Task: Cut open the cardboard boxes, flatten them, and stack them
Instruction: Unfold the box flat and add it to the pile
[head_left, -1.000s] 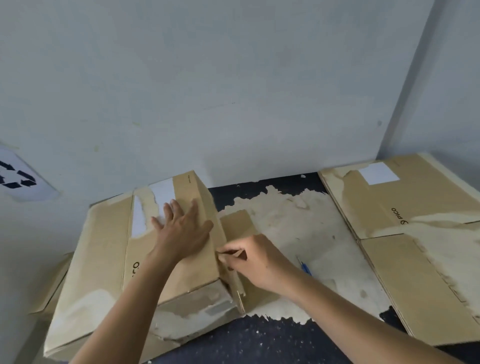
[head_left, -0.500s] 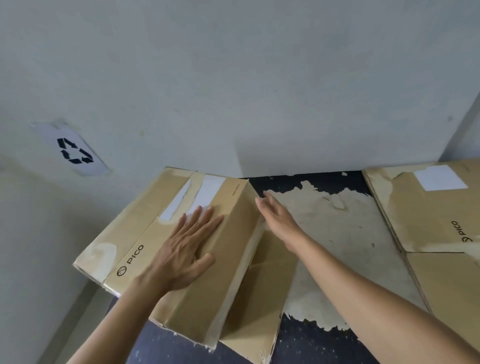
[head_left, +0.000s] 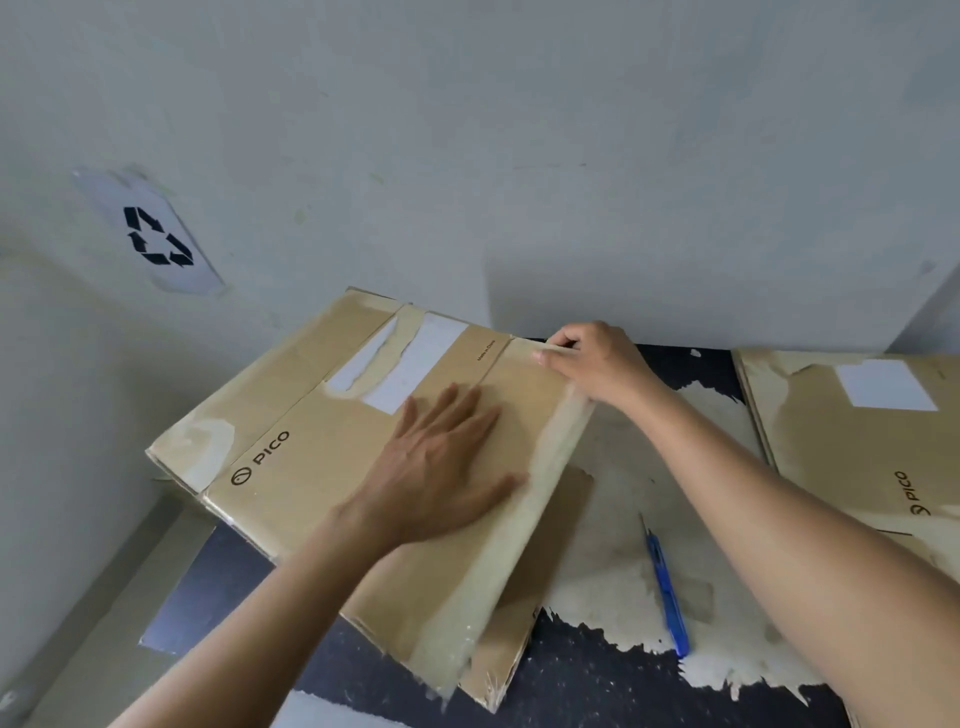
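The PICO box (head_left: 322, 447) has dropped almost flat. The left hand (head_left: 441, 467) presses it with straight fingers, and the right hand (head_left: 597, 364) now pinches its far corner. I think stacking comes soon.

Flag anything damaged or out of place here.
The box under the left hand has its surface torn pale around the white label; the blue cutter lies loose on the floor.
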